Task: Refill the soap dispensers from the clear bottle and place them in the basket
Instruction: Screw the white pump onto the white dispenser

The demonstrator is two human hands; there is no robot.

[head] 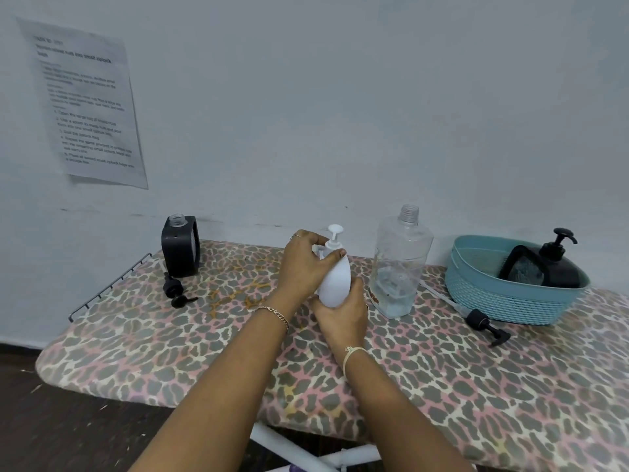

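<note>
A white soap dispenser (pixel 334 282) is held above the middle of the board. My right hand (pixel 343 310) wraps its lower body from below. My left hand (pixel 306 264) grips its white pump collar at the top. To the right stands the clear bottle (pixel 400 264), uncapped, with a little liquid at the bottom. The blue basket (pixel 503 301) at the far right holds a black pump dispenser (pixel 558 260). A black dispenser (pixel 180 247) without its pump stands at the back left, and its black pump (pixel 175 291) lies in front of it.
The ironing board (pixel 442 386) has a leopard-print cover, and a wire rack (pixel 105 287) sticks out at its left end. Another black pump with a long tube (pixel 476 318) lies in front of the basket. A printed sheet (pixel 85 103) hangs on the wall.
</note>
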